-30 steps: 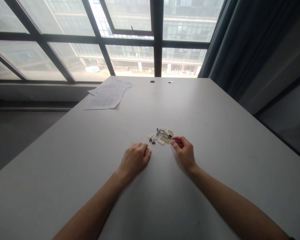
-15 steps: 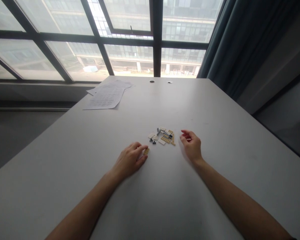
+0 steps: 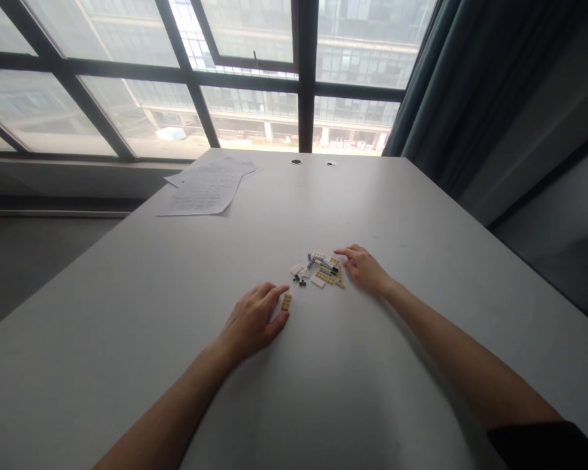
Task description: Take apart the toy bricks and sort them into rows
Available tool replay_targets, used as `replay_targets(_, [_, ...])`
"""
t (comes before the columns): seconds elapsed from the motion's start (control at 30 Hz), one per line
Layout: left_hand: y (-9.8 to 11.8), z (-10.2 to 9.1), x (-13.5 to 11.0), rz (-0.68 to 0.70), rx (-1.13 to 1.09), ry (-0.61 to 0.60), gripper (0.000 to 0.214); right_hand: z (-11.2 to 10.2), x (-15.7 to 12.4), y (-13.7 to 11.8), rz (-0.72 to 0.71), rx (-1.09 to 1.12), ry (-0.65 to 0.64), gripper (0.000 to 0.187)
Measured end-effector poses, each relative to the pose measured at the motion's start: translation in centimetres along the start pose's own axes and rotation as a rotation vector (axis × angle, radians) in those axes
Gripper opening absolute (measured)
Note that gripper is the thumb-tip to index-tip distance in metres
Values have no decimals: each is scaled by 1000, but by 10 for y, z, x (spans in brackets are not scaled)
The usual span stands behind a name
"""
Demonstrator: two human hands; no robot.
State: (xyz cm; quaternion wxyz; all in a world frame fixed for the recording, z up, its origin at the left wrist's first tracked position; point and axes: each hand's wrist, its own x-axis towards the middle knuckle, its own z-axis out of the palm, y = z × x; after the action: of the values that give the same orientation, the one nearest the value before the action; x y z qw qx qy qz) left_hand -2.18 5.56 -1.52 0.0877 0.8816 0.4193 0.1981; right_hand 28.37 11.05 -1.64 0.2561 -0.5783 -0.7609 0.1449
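A small heap of toy building pieces (image 3: 318, 271), tan, white, grey and black, lies in the middle of the white table (image 3: 127, 313). My left hand (image 3: 255, 320) rests palm down on the table, fingers loosely spread, with a small tan brick (image 3: 286, 301) lying between its thumb and forefinger. My right hand (image 3: 362, 266) lies at the right edge of the heap, its fingers stretched toward the tan plates and touching them. It holds nothing that I can see.
Several printed paper sheets (image 3: 203, 186) lie at the table's far left. Two round cable holes (image 3: 296, 162) sit near the far edge. Large windows stand behind, and a dark curtain (image 3: 445, 98) hangs at the right.
My left hand uncurled and drew back, leaving the tan brick showing at its fingertips. My right hand pulled away to the right, then reached back to the heap's right edge.
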Motion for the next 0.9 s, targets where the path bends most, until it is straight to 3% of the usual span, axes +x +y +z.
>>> replay_targets(0.23, [3, -2, 0, -9, 4, -10, 41, 0, 13, 2, -113, -61, -145, 34])
replay_targets(0.9, [2, 0, 1, -8, -7, -7, 39, -5, 12, 8, 8, -22, -72, 22])
